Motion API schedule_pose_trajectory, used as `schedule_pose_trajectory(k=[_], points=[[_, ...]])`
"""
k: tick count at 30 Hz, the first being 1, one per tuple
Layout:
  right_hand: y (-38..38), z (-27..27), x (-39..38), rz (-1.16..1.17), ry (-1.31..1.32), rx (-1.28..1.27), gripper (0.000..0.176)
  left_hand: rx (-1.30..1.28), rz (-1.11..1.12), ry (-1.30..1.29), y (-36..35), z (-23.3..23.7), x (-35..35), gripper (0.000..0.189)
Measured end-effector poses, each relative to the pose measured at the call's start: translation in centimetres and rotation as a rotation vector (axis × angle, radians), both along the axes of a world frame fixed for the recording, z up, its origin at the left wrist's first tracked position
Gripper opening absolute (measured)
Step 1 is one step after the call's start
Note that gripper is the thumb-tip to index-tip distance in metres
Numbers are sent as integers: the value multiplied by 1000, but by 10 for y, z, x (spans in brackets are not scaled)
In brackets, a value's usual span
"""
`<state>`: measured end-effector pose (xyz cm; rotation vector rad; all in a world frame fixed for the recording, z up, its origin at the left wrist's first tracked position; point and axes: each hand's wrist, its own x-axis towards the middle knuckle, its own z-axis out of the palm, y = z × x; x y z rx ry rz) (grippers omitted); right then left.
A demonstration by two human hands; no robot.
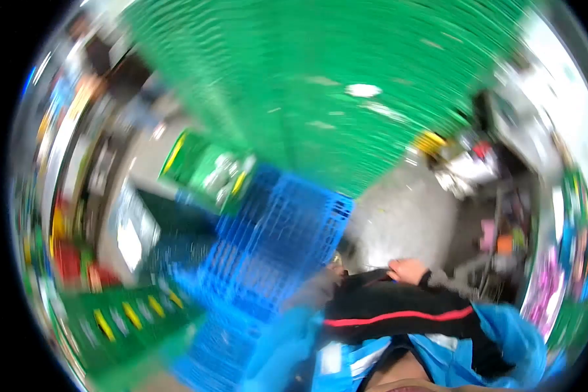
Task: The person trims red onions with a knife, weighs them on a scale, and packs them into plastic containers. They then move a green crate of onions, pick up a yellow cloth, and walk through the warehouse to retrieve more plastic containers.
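Note:
The view is strongly smeared by motion. My right hand is at the front of my waist, by the upper edge of a black garment with a red stripe. Its fingers look curled together, and what they hold, if anything, is hidden. My left hand shows only as a small blurred patch beyond a grey cuff, so its fingers cannot be made out. It is close to the right edge of blue slatted plastic crates or pallets. Blue sleeves cover both my arms.
A large green ribbed surface fills the upper view. Left of centre is a green crate with clear or white items. A dark green crate with yellow marks stands lower left. Another person is upper left. Cluttered shelving lies right.

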<state>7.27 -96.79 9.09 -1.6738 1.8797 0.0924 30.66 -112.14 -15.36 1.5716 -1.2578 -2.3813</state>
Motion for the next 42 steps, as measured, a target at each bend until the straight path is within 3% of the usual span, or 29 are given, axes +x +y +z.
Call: schedule_pose_trajectory(k=[2,4,6,9,13,16,20,22,23,26,27,32,37,42], points=[[25,-15,0,-79,31,-21,31,100,22,-46,-24,-4,19,21],[38,14,-1,-157,3,18,29,93,-73,-118,-56,-7,44,20],[71,5,-5,-274,-68,-23,28,70,-222,-138,-100,-8,93,44],[130,-6,-9,-446,-140,-142,33,-40,-310,-303,-119,20,87,45],[208,9,-6,-869,-312,-316,33,-249,-513,-363,-56,47,18,46],[265,24,-10,-985,-490,-589,35,-394,-766,-234,37,73,-65,47],[302,69,-24,-918,-499,-818,34,-566,-1082,47,175,119,-187,48],[314,105,-31,-870,-645,-718,35,-633,-1197,168,239,146,-235,49],[314,111,-29,-781,-468,-897,36,-671,-1239,210,264,152,-253,49],[314,110,-22,-752,-480,-1064,36,-762,-1339,255,322,170,-288,50],[320,113,-24,-753,-546,-983,38,-792,-1364,241,333,170,-293,50],[337,96,-20,-998,-467,-893,34,-849,-1441,120,345,161,-292,52],[324,96,-27,-794,-282,-674,24,-850,-1518,49,329,154,-277,53],[268,65,-34,-660,-150,-956,14,-912,-1649,-59,282,161,-280,55]])
